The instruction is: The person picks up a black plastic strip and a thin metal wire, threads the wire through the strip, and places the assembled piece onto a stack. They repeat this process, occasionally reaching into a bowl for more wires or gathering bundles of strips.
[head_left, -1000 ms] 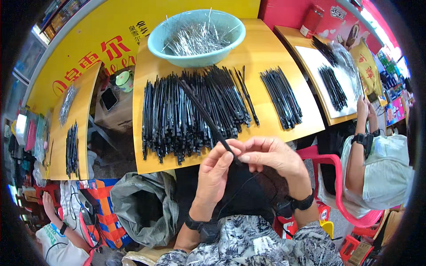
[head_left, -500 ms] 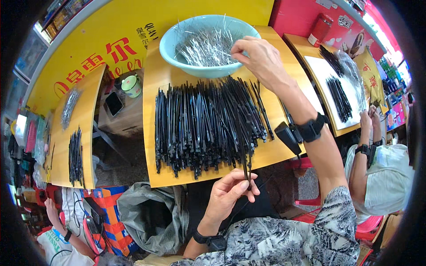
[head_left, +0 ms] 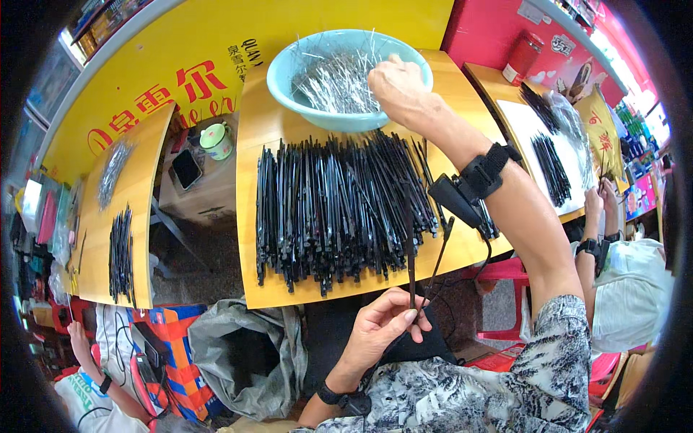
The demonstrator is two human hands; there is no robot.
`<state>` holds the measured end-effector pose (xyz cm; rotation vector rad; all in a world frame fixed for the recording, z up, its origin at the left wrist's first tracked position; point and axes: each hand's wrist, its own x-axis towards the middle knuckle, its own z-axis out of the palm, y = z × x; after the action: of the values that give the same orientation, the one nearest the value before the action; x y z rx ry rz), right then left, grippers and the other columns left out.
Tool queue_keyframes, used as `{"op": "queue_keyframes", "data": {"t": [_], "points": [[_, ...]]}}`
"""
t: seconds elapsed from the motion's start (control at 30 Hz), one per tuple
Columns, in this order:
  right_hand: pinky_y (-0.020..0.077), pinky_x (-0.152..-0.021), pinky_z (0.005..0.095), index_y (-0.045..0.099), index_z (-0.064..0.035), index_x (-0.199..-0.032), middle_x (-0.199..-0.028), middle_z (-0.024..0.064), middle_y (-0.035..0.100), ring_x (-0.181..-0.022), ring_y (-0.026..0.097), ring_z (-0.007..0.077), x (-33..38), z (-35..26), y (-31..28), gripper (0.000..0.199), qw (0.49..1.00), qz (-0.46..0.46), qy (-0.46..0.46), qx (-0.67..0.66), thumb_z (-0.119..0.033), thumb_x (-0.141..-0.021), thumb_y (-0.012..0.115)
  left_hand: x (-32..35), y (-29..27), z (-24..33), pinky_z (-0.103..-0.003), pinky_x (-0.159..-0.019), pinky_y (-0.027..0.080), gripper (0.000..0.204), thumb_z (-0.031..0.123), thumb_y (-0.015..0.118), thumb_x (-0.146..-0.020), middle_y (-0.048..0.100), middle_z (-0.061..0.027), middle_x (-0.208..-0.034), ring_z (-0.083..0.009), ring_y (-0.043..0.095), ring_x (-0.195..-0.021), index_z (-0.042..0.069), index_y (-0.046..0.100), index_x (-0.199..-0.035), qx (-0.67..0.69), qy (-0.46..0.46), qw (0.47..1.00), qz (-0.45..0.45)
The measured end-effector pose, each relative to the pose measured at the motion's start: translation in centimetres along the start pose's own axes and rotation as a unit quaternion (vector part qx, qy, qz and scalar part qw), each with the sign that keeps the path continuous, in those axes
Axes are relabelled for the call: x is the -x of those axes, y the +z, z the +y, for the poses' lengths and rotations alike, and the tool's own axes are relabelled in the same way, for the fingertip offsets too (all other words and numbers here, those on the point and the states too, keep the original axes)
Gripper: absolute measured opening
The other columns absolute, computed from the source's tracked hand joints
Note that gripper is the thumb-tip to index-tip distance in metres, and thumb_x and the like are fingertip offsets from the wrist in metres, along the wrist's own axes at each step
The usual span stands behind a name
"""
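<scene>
The left hand (head_left: 386,328) pinched black strips (head_left: 412,267) at lower centre; the right hand (head_left: 402,90) curled at the basin (head_left: 328,119), its hold unclear. A black pile (head_left: 325,216) already lay mid-frame, many wires (head_left: 336,90) were left

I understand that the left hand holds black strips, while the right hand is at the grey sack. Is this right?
Not entirely: the right hand is at the right side of the blue bowl, as the head view shows. The left hand does hold black strips.

Glossy plastic strips (head_left: 332,209), smooth wooden tabletop (head_left: 453,90)
</scene>
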<state>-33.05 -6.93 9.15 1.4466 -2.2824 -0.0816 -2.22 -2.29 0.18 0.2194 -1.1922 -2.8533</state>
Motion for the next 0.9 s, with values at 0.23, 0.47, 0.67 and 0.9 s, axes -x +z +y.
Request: {"op": "queue_keyframes", "data": {"t": [0.23,0.47,0.67,0.9], "points": [[0.0453,-0.066,0.0414,0.056,-0.0002,-0.067,-0.078,0.0171,0.059,-0.077,0.057,0.0337,0.5,-0.6,-1.6,0.011,0.988,0.139,0.003,-0.065,-0.004,-0.074,0.049,0.6,-0.1,-0.5,-0.025,-0.057,0.050,0.013,-0.001,0.051,-0.085,0.054,-0.0091,-0.087,-0.0187,0.060,-0.074,-0.004,0.054,-0.097,-0.021,0.014,1.000,-0.014],[0.0457,-0.069,0.0413,0.059,-0.0056,-0.078,-0.077,0.0133,0.062,-0.082,0.058,0.0322,1.6,1.3,-2.6,0.014,0.993,-0.021,0.046,-0.107,-0.017,-0.075,0.052,1.2,0.9,-1.0,-0.025,-0.056,0.049,0.013,-0.003,0.051,-0.084,0.052,-0.0084,-0.091,-0.0188,0.060,-0.076,-0.003,0.054,-0.096,0.021,0.022,0.999,-0.011],[0.0469,-0.070,0.0420,0.058,-0.0055,-0.084,-0.084,0.0146,0.062,-0.084,0.059,0.0325,1.6,1.4,-0.3,0.016,0.981,-0.065,0.119,-0.140,-0.018,-0.077,0.051,1.4,1.7,-1.3,-0.024,-0.055,0.049,0.012,-0.002,0.051,-0.084,0.051,-0.0077,-0.090,-0.0180,0.060,-0.075,-0.003,0.054,-0.096,-0.002,0.005,1.000,-0.029],[0.0468,-0.066,0.0453,0.050,-0.0015,-0.084,-0.077,0.0203,0.058,-0.078,0.059,0.0364,4.3,2.1,-1.3,0.011,0.994,0.037,0.065,-0.074,-0.009,-0.081,0.043,1.6,1.8,-1.4,-0.024,-0.055,0.049,0.013,-0.002,0.051,-0.084,0.050,-0.0073,-0.089,-0.0179,0.060,-0.075,-0.004,0.054,-0.097,0.006,0.003,1.000,-0.019]]}}
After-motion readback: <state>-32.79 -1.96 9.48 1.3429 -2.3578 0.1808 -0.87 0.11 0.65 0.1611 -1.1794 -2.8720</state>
